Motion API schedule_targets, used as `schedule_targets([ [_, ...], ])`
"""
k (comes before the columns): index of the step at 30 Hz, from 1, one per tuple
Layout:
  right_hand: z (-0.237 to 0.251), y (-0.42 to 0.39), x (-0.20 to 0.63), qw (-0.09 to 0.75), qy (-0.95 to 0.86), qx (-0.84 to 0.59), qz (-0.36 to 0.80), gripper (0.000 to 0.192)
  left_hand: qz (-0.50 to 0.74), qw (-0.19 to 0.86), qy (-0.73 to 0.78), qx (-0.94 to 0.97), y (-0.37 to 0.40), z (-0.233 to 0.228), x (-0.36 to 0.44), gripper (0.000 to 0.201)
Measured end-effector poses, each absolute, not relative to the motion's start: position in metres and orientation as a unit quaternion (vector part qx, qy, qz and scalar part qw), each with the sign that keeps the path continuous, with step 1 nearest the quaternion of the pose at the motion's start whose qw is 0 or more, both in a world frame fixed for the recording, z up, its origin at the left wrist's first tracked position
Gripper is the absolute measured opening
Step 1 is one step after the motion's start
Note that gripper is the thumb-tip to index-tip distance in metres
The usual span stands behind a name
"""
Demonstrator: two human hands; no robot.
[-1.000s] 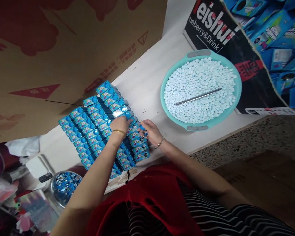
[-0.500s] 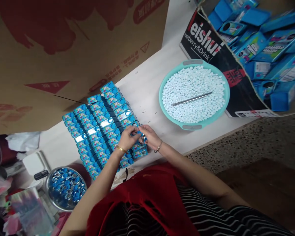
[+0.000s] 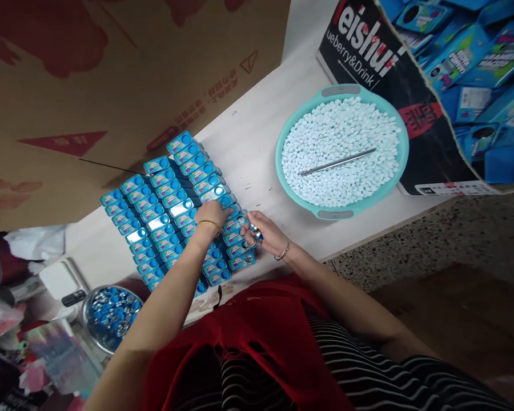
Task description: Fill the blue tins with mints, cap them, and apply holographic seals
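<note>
Rows of small blue candy boxes point(image 3: 170, 198) stand close together, many with a round blue cap on top. My left hand point(image 3: 212, 216) rests over the rightmost row, fingers curled and pressed to the top of one box; what is under the fingertips is hidden. Just right of it, my right hand point(image 3: 268, 231) is closed loosely around several round caps point(image 3: 256, 234), blue with silvery rims. Some boxes near this hand, such as the nearest box point(image 3: 242, 261), show a dark or silvery round spot instead of a blue cap. More loose caps point(image 3: 115, 311) fill a metal bowl point(image 3: 87, 327) at lower left.
A turquoise basin point(image 3: 282, 188) of small pale tablets, with a metal stick point(image 3: 338, 162) lying on them, stands to the right. Behind it is a black carton point(image 3: 368, 63) full of blue packages. A large cardboard box point(image 3: 154, 68) borders the rows. A white scale point(image 3: 62, 279) is at left.
My left hand has moved left, away from my right hand, down onto a box. My right hand stays nearby, still holding caps. The view has shifted slightly.
</note>
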State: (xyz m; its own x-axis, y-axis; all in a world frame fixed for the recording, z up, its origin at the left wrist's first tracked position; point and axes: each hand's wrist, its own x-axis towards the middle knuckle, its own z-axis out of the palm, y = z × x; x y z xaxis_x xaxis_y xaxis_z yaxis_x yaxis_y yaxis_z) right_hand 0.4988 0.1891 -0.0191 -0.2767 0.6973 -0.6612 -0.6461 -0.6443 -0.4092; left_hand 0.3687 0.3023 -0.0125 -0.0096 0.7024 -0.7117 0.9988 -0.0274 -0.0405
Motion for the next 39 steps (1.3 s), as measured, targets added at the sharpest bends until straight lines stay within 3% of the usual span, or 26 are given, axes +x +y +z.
schedule_targets([
  [4, -0.017, 0.189, 0.499, 0.428, -0.021, -0.420, 0.800, 0.049, -0.292, 0.241, 0.647, 0.662, 0.299, -0.010, 0.367, 0.042],
  [7, -0.013, 0.188, 0.499, 0.426, -0.019, -0.420, 0.801, 0.045, -0.225, 0.251, 0.656, 0.676, 0.288, -0.005, 0.364, 0.032],
  [13, -0.006, 0.174, 0.497, 0.420, 0.001, -0.403, 0.813, 0.040, 0.083, 0.538, 0.510, 0.666, 0.235, 0.009, 0.361, 0.012],
  [20, -0.007, 0.157, 0.499, 0.413, -0.016, -0.374, 0.830, 0.043, 0.131, 0.680, 0.523, 0.497, 0.214, 0.011, 0.358, 0.019],
  [22, -0.010, 0.154, 0.505, 0.414, -0.026, -0.390, 0.822, 0.043, 0.117, 0.632, 0.578, 0.503, 0.221, 0.006, 0.356, 0.017],
  [28, -0.020, 0.150, 0.516, 0.419, -0.026, -0.435, 0.797, 0.045, -0.046, 0.339, 0.659, 0.670, 0.243, -0.004, 0.377, 0.003],
  [34, -0.029, 0.148, 0.517, 0.428, -0.008, -0.439, 0.790, 0.045, -0.242, 0.241, 0.630, 0.698, 0.253, 0.001, 0.391, 0.027],
  [39, -0.038, 0.149, 0.511, 0.430, -0.006, -0.442, 0.787, 0.045, -0.329, 0.212, 0.607, 0.692, 0.264, -0.005, 0.391, 0.041],
])
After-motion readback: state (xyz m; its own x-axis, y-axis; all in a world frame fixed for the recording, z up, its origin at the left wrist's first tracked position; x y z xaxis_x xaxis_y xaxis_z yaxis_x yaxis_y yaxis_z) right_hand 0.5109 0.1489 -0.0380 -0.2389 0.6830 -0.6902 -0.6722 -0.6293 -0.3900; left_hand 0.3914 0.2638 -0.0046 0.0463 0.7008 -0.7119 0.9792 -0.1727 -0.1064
